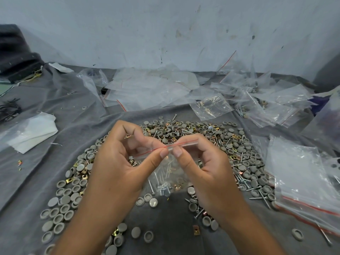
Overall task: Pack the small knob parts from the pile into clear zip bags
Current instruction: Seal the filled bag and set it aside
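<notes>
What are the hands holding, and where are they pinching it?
Both hands, left and right, pinch a clear zip bag with screws inside, at its red-lined top strip.

Single head-worn wide-angle view, looking forward and down from the person's own position. It sits close above the counter, facing a scuffed wall at the far edge. Straight lines bow toward the frame edges. No second view.
</notes>
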`<state>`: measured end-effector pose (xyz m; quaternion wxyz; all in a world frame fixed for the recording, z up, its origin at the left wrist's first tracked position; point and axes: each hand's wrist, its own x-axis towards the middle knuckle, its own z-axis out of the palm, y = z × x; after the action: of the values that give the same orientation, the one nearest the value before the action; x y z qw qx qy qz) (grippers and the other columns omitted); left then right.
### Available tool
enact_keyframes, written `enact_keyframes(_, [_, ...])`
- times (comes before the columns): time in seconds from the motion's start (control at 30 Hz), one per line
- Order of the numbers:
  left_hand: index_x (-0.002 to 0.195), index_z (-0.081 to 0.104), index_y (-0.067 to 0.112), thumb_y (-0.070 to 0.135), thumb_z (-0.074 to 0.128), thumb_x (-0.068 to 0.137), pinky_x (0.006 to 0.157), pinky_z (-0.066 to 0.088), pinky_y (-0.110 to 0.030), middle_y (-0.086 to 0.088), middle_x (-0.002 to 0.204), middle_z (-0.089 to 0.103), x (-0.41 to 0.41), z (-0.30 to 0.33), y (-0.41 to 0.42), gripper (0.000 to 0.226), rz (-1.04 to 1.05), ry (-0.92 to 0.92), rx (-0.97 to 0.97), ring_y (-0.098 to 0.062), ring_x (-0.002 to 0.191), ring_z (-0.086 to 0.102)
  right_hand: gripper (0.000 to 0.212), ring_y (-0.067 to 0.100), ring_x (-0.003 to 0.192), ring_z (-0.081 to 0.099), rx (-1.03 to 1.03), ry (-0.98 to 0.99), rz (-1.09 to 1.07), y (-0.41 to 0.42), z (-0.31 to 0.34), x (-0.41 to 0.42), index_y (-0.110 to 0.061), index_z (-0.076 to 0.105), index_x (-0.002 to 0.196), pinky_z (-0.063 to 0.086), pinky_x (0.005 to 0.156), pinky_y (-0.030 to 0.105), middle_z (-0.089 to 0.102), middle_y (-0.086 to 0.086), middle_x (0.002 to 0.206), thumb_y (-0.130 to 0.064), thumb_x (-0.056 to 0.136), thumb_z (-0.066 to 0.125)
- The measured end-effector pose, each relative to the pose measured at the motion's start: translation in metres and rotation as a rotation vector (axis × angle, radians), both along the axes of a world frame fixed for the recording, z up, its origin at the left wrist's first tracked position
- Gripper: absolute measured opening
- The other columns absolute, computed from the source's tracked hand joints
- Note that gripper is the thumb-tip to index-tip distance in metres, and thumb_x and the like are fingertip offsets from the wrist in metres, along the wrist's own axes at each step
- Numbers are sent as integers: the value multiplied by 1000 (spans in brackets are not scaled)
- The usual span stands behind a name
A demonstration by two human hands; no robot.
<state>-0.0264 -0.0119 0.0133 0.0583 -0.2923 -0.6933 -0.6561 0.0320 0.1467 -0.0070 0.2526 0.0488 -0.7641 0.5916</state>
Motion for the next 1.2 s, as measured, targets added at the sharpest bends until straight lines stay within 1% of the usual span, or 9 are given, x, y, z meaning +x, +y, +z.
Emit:
enact_keyframes(0.1, [92,50,31,34,83,74,75,57,-29,-3,91,78,-1,-1,0,37,13,-38,27,-21,86,74,11,12,80,68,-36,13,-28,2,0,0,-36,68,97,55,70,32,72,-9,86,-43,94,60])
enact_keyframes(0.33, [83,43,32,39,79,74,73,54,-43,-1,88,76,-2,-1,-1,37,80,-6,-6,-20,79,72,14,10,78,68,-57,23,-53,3,-1,0,-32,68,97,51,69,22,72,-8,85,-43,93,60])
enact_keyframes(0.4, [81,40,31,39,79,73,72,55,-46,-2,88,77,-2,-1,-1,40,100,-6,1,-22,79,72,13,9,77,67,-54,24,-53,3,-1,0,-35,67,97,52,68,24,72,-10,84,-44,92,60])
enact_keyframes(0.5, [84,45,36,41,84,68,70,55,-34,-2,87,78,-1,2,-2,42,100,-53,47,-23,79,74,12,7,77,67,-93,40,-49,3,-1,0,-35,68,96,52,68,23,72,-10,83,-44,92,61])
enact_keyframes(0.63, [81,48,38,39,90,63,70,53,-33,-2,85,78,-2,5,-4,46,115,-102,68,-25,80,75,15,13,79,66,-155,32,-39,6,-1,0,-36,70,96,57,69,35,71,-7,85,-47,91,63])
enact_keyframes(0.83, [83,40,22,34,89,71,73,51,-36,-1,83,78,0,5,-4,52,130,-79,42,-20,79,74,13,10,81,67,-147,32,-38,7,-1,0,-38,70,97,54,71,26,72,-8,88,-46,91,61])
enact_keyframes(0.97, [94,45,29,37,84,68,73,55,-28,-3,94,78,1,5,-1,47,12,-103,84,-21,86,75,13,19,87,68,-195,3,24,5,-1,1,-35,70,96,58,77,43,72,-3,91,-44,91,63])
enact_keyframes(1.07, [91,49,37,37,85,65,71,55,-20,-4,87,78,1,6,0,45,-2,-88,103,-18,80,75,14,18,83,67,-176,-13,52,1,2,3,-29,70,97,57,66,30,71,-1,90,-40,93,63])
enact_keyframes(1.2, [83,43,33,31,88,70,68,55,-17,-5,81,77,1,6,-2,47,28,-49,84,-18,77,75,14,18,78,66,-130,-26,37,1,1,6,-25,70,99,57,64,34,70,-4,88,-37,94,64])
